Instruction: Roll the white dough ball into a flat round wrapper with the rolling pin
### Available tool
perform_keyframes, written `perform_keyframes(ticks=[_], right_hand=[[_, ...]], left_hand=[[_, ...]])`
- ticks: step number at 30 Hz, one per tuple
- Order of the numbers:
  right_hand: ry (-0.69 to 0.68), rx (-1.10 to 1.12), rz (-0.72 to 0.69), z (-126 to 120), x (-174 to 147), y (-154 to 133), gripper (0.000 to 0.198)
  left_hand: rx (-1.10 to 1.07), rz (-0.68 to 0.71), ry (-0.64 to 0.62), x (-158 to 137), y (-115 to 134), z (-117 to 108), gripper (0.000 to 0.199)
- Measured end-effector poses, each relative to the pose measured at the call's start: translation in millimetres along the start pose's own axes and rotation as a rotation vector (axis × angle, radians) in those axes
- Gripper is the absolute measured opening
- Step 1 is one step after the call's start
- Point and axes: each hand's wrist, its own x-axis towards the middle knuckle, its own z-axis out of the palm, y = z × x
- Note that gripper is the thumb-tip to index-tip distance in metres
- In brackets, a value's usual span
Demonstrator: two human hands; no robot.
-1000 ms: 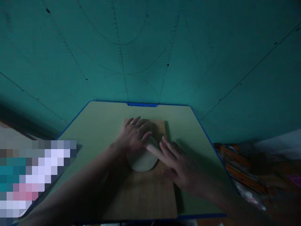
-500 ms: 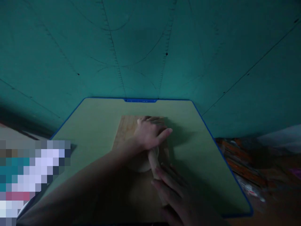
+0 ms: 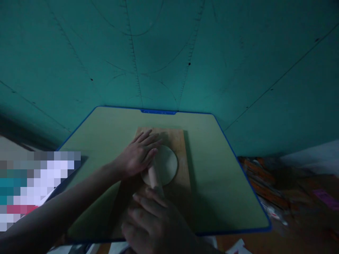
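A round, flat sheet of dough (image 3: 168, 165) lies on a wooden board (image 3: 185, 176). Across its left part runs a pale rolling pin (image 3: 154, 178), pointing away from me. My left hand (image 3: 139, 151) rests palm down over the pin's far end, fingers stretched out and slightly spread toward the board's far edge. At the near end my right hand (image 3: 155, 222) lies over the pin, its fingers bent loosely around it toward the left. Both ends of the pin are hidden under the hands.
The board sits on a pale tabletop (image 3: 209, 169) with a blue rim. Behind it rises a green wall (image 3: 164, 53) with drawn lines. Pixelated items (image 3: 39, 183) stand at the left; orange and clear-wrapped clutter (image 3: 265, 187) lies low on the right.
Both hands and the rolling pin have moved left across the dough. The dough's right side now shows. My left hand's fingers look more spread, and the view has shifted slightly.
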Motion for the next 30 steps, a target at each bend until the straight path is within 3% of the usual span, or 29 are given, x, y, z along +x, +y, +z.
perform_keyframes(ticks=[3,8,13,17,21,25,28,30], right_hand=[[-0.052,0.034,0.035,-9.2,-2.5,4.2,0.033],[-0.115,0.071,0.283,-26.7,-42.7,17.1,0.039],[-0.042,0.01,0.411,-29.3,-90.9,24.6,0.06],[-0.02,-0.012,0.444,-30.7,-95.1,23.8,0.068],[-0.087,0.007,0.381,-21.7,-73.0,18.4,0.058],[-0.058,-0.023,0.107,-7.2,-51.7,18.3,0.047],[-0.044,-0.039,-0.023,-11.0,-39.8,22.2,0.045],[-0.089,-0.025,-0.044,-21.2,-35.1,24.6,0.043]], left_hand=[[0.011,-0.012,0.001,2.0,1.1,0.3,0.054],[-0.023,0.084,-0.029,50.2,37.2,2.6,0.047],[-0.066,0.098,0.0,96.1,79.6,6.3,0.051],[-0.034,0.105,-0.008,105.9,89.0,8.7,0.057],[-0.049,0.104,0.027,76.8,65.1,6.1,0.051],[-0.008,0.119,0.039,17.1,24.2,-1.0,0.049],[0.01,0.059,0.021,-20.0,1.5,-3.9,0.051],[0.009,0.031,0.014,-29.4,-4.7,-2.7,0.051]])
